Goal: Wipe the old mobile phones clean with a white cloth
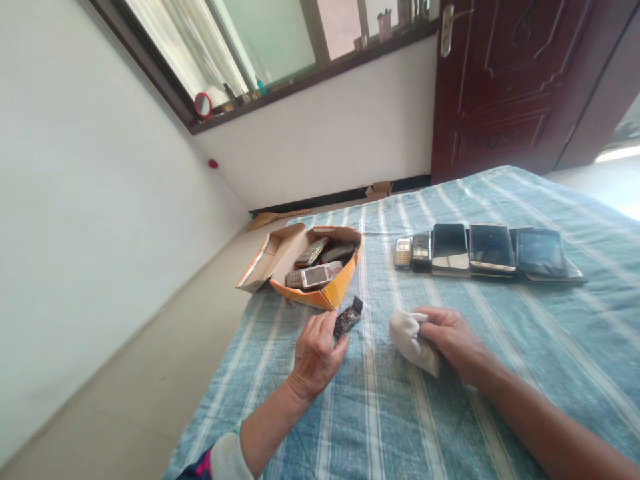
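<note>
My left hand (pixel 315 353) grips a small dark phone (pixel 348 319) by its lower end, just above the striped blue cloth (pixel 380 413) that covers the surface. My right hand (pixel 453 337) is closed on a crumpled white cloth (pixel 413 340), resting on the cover to the right of the phone. An open orange cardboard box (pixel 325 293) with several old phones inside sits right behind my left hand.
A row of several phones (pixel 487 250), small ones on the left and larger ones on the right, lies on the cover beyond my right hand. Bare floor (pixel 150 373) runs along the left edge. A dark wooden door (pixel 505 80) stands behind.
</note>
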Tool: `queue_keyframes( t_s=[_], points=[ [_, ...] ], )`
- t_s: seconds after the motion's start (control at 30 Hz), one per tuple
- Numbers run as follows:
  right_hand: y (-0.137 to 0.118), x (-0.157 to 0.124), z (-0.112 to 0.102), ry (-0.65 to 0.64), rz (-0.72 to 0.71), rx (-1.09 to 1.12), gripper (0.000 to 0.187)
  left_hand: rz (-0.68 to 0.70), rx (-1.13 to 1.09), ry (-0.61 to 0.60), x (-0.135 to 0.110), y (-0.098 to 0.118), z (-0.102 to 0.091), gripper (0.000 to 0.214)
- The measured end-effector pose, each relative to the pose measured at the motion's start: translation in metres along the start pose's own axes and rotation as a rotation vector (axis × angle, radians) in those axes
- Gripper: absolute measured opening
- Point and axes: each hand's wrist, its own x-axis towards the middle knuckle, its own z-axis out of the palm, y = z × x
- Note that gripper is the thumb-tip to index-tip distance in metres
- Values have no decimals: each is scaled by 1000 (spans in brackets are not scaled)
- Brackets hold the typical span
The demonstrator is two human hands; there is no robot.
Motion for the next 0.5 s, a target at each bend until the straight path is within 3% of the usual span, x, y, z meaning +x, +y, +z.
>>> queue_keyframes(
  t_s=[0.17, 0.3, 0.37, 0.5],
  points=[
    [0, -1, 1, -7, 0, -39, 22, 80, -27, 89, 10, -4, -27, 23],
    [-2, -2, 2, -23, 4, -36, 22, 77, -2, 118, 43, -23, -50, 19],
    [-2, -2, 3, -26, 9, -32, 21, 14, 19, 48, 65, -38, -56, 16],
    [-2, -3, 3, -37, 7, -19, 20, -207, -22, -227, 108, -70, -53, 19]
  ],
)
